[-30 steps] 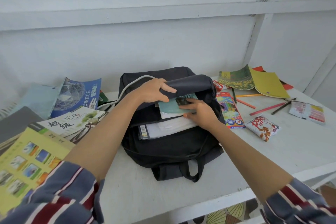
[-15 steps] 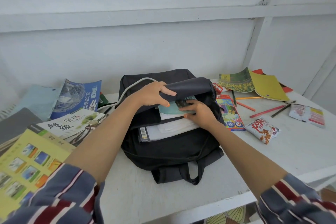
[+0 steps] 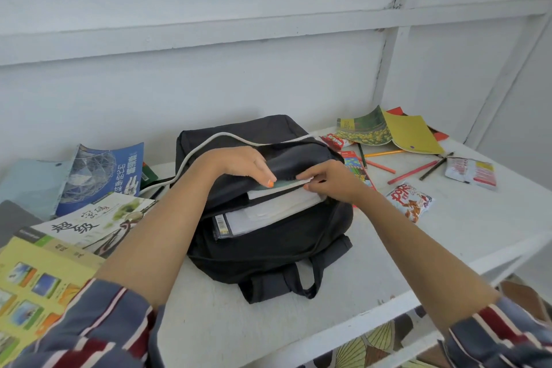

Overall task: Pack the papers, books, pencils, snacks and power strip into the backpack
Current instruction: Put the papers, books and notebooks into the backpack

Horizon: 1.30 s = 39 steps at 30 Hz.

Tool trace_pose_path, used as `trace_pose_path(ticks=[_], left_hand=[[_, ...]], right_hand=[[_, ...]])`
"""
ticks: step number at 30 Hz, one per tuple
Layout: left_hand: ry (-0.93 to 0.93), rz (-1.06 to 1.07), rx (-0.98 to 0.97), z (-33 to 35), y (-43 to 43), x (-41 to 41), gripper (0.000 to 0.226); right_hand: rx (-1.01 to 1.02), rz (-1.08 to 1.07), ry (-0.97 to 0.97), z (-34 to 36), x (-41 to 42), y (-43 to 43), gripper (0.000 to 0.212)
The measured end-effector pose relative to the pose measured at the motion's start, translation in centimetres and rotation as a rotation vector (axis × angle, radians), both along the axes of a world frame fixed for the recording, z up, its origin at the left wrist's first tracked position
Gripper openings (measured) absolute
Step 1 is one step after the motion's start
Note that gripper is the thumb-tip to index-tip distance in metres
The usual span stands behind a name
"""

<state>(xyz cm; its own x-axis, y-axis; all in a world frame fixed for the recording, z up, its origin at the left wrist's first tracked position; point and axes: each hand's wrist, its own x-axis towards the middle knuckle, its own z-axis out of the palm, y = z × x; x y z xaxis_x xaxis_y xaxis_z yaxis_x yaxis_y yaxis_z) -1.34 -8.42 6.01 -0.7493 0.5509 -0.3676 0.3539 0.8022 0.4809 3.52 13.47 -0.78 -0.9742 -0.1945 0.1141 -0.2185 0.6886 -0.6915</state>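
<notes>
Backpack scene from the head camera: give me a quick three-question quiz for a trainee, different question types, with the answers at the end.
1. True or false: the backpack is zipped shut.
2. The left hand grips: A the backpack's flap, B a mug, C scissors.
3. Fill in: the right hand pinches the teal ____ at the backpack's opening.
Key: 1 false; 2 A; 3 book.
</notes>
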Motion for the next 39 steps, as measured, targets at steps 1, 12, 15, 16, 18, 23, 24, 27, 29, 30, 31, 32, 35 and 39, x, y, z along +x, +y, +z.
trace_pose_path(ticks=[1,12,15,16,18,23,24,27,29,30,31,32,35,39], left_hand=[[-0.006,0.025,0.002,0.1,0.3,-0.1,0.029],[0.243,-0.009,0.475,-0.8,9.8,1.0,0.010],[0.237,-0.026,0.497,-1.2,13.1,0.7,0.014],[0.233,-0.025,0.497,-1.4,14.3,0.5,0.016],[0.235,-0.023,0.493,-1.6,16.8,0.0,0.021],[0.206,0.049,0.518,-2.3,23.2,-1.4,0.027],[0.197,0.072,0.524,-2.5,24.4,-1.6,0.028],[0.179,0.132,0.531,-3.2,27.2,-2.0,0.032],[0.179,0.172,0.533,-3.6,28.3,-2.2,0.033],[0.180,0.192,0.532,-3.7,28.6,-2.4,0.034],[0.179,0.210,0.530,-3.9,28.9,-2.6,0.034],[0.172,0.226,0.527,-4.0,29.2,-2.7,0.034],[0.179,0.265,0.509,-4.5,29.9,-3.6,0.033],[0.179,0.287,0.498,-5.4,30.9,-5.0,0.033]], right_hand=[[-0.046,-0.021,-0.002,0.5,0.6,0.7,0.025],[-0.214,-0.315,0.077,1.7,4.5,9.0,0.025],[-0.190,-0.351,0.066,1.7,4.5,12.1,0.026],[-0.185,-0.363,0.071,1.7,4.4,13.2,0.027],[-0.174,-0.387,0.085,1.8,4.1,15.7,0.027],[-0.172,-0.369,0.075,2.2,2.4,22.3,0.026],[-0.167,-0.356,0.075,2.4,1.9,23.6,0.026],[-0.155,-0.327,0.060,2.6,0.3,26.8,0.027],[-0.153,-0.311,0.038,2.7,-1.1,28.3,0.028],[-0.149,-0.302,0.026,2.8,-1.8,28.9,0.029],[-0.146,-0.288,0.016,2.8,-2.6,29.3,0.030],[-0.149,-0.269,0.009,2.8,-3.4,29.7,0.031],[-0.157,-0.226,0.001,2.9,-5.9,30.3,0.034],[-0.173,-0.176,-0.002,3.0,-9.0,31.1,0.035]])
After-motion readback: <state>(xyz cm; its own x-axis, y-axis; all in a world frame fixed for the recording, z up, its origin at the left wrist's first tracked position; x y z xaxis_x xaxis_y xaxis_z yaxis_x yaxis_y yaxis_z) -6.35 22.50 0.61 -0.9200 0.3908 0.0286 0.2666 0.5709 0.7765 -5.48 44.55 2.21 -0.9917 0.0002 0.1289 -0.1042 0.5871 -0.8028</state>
